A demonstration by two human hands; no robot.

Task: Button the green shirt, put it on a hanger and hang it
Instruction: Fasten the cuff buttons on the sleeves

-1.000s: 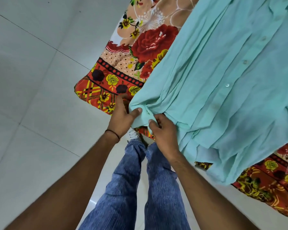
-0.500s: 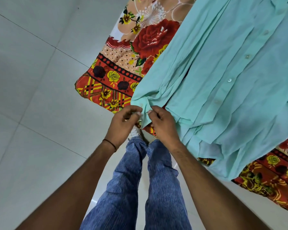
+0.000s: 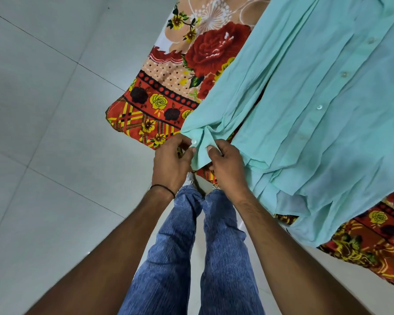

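Shirt: green shirt [image 3: 305, 137] lies spread front-up on the floral bedsheet [image 3: 164, 87], one sleeve reaching the bed edge nearest you.
Cuff: sleeve cuff [image 3: 201, 134] sits just off the sheet edge, bunched between yr hands.
L hand: left hand [image 3: 171, 162] pinches the cuff's button side, thumb & fingertips curled tight right by the cuff button [image 3: 193, 141].
R hand: right hand [image 3: 226, 167] pinches the other flap, thumb on top, fingers curled under the cloth.
Step (my read): closing the cuff. Button looks not yet through; the hole is hidden in the folds, can't tell.
How to: pull both flaps flat so the bunching goes. Slide the hole over the button w/ yr R thumb, tip the button edge-on w/ yr L, push through, then tug lightly to check.
Watch: cloth looks thin & slippery, so keep both pinches close to the button & don't drag the sleeve off the bed.
Front: placket button [image 3: 319, 107] shows; looks closed there, unsure of the rest.
To do: hanger, none in view.
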